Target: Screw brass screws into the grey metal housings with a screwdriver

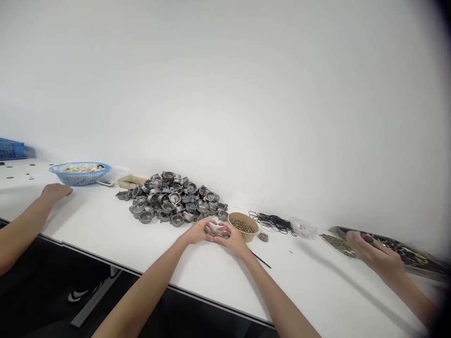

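My left hand (pixel 200 231) and my right hand (pixel 232 238) meet over the white table (pixel 105 230), fingers curled together around a small metal part (pixel 215 233) with tiny brass pieces in it. Just behind my hands lies a heap of grey cast metal housings (pixel 174 201). A tan bowl of small brass screws (pixel 243 226) stands right beside my right hand.
Black rubber rings (pixel 271 220) and a clear bag (pixel 302 227) lie to the right of the bowl. Another person's hand (pixel 375 253) rests on a dark tray (pixel 405 251) at far right. Someone else's hand (pixel 54 191) lies near a blue basket (pixel 79 172) at left. A thin black stick (pixel 260 259) lies near my right wrist.
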`<state>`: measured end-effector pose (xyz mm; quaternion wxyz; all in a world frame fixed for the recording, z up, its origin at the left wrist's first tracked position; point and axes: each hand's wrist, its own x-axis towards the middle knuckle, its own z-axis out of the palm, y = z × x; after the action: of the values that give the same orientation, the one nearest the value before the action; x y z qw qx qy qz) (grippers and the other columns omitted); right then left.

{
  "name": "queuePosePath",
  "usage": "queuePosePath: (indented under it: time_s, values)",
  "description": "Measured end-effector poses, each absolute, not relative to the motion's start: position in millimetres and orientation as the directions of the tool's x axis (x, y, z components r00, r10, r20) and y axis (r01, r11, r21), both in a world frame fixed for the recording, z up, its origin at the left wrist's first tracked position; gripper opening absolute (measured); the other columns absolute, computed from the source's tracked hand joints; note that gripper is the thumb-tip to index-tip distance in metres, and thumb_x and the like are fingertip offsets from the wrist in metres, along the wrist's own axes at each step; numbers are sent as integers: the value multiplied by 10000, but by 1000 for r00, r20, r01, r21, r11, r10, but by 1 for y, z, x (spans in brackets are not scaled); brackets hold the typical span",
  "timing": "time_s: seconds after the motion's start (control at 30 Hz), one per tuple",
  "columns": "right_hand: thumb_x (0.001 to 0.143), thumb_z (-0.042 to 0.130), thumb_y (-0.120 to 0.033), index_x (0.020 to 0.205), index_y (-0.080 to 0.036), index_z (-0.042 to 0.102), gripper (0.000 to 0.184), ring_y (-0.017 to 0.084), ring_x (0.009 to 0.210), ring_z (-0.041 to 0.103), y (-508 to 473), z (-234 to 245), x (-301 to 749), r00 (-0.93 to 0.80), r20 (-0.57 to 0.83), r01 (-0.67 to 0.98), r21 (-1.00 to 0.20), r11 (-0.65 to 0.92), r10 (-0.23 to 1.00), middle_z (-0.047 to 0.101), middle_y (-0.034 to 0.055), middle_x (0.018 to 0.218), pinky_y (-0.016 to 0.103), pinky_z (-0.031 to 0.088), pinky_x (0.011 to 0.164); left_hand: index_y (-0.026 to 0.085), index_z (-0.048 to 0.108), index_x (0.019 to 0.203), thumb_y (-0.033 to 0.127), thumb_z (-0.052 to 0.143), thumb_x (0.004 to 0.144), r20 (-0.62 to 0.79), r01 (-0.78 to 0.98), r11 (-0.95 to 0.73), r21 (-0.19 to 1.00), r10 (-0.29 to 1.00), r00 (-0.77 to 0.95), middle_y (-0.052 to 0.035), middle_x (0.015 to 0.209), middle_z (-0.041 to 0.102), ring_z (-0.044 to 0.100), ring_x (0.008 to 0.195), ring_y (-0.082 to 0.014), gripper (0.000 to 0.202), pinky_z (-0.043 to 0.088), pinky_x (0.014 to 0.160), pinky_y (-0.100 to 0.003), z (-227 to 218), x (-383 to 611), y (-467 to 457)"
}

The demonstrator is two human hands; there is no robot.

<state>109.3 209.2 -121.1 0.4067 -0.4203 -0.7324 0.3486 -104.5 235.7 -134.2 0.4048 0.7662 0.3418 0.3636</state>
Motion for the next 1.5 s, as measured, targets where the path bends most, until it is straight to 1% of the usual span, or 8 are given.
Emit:
queuePosePath:
  time_s: [0.13, 0.3, 0.4, 0.53, 0.67, 0.83, 0.93, 1.5]
  values:
    - [680, 860, -369, 1224, -172, 602, 634, 226, 913, 700, 207, -121, 110, -311, 315, 337, -846, 414, 897, 687, 105, 1138, 403, 581, 862, 151, 580, 1280, 348, 672, 973, 270, 234, -431, 871, 821, 504, -77, 1117, 656, 673, 911, -191, 377, 614, 803, -371, -133, -105, 235]
    - [660, 857, -294, 1302, -198, 570, 709, 220, 932, 689, 206, -121, 113, -352, 304, 316, -852, 418, 885, 681, 101, 1192, 392, 582, 855, 154, 576, 1295, 339, 671, 973, 264, 248, -427, 870, 826, 498, -80, 1133, 653, 673, 921, -194, 383, 615, 811, -376, -132, -106, 233]
    - [662, 841, -279, 1293, -196, 572, 691, 217, 914, 688, 207, -122, 113, -349, 307, 314, -852, 419, 885, 681, 100, 1196, 397, 581, 848, 154, 574, 1296, 338, 667, 975, 260, 249, -424, 871, 827, 498, -79, 1125, 654, 673, 910, -190, 381, 616, 799, -369, -132, -105, 233]
    - [668, 840, -313, 1290, -186, 582, 686, 216, 889, 686, 208, -122, 112, -336, 316, 338, -839, 427, 887, 678, 102, 1184, 401, 575, 841, 155, 569, 1304, 337, 667, 976, 257, 251, -422, 871, 827, 499, -80, 1132, 653, 674, 908, -190, 388, 618, 795, -366, -134, -105, 234]
    - [682, 841, -363, 1342, -184, 556, 741, 241, 937, 691, 205, -118, 112, -338, 309, 375, -822, 428, 889, 678, 116, 1195, 411, 570, 851, 160, 560, 1320, 342, 673, 972, 271, 238, -436, 868, 817, 509, -83, 1144, 649, 673, 899, -187, 408, 618, 789, -363, -135, -106, 236]
    - [794, 762, -446, 1403, -191, 514, 705, 241, 982, 705, 200, -111, 113, -342, 286, 396, -820, 413, 895, 657, 137, 1278, 415, 567, 888, 162, 548, 1335, 340, 668, 976, 281, 234, -447, 864, 811, 513, -80, 1133, 652, 674, 898, -188, 418, 617, 798, -370, -135, -107, 234]
    - [844, 713, -483, 1395, -187, 535, 650, 247, 1008, 711, 199, -109, 113, -344, 272, 399, -824, 402, 899, 659, 139, 1283, 410, 569, 894, 161, 552, 1333, 337, 667, 977, 278, 236, -450, 861, 806, 523, -79, 1126, 658, 677, 903, -190, 414, 619, 800, -371, -134, -107, 232]
    - [861, 690, -537, 1434, -176, 485, 708, 248, 1042, 710, 199, -109, 113, -336, 243, 421, -825, 376, 910, 667, 129, 1265, 390, 570, 922, 166, 533, 1358, 340, 668, 977, 292, 294, -506, 811, 785, 546, -80, 1124, 660, 681, 873, -181, 440, 626, 765, -351, -133, -108, 232]
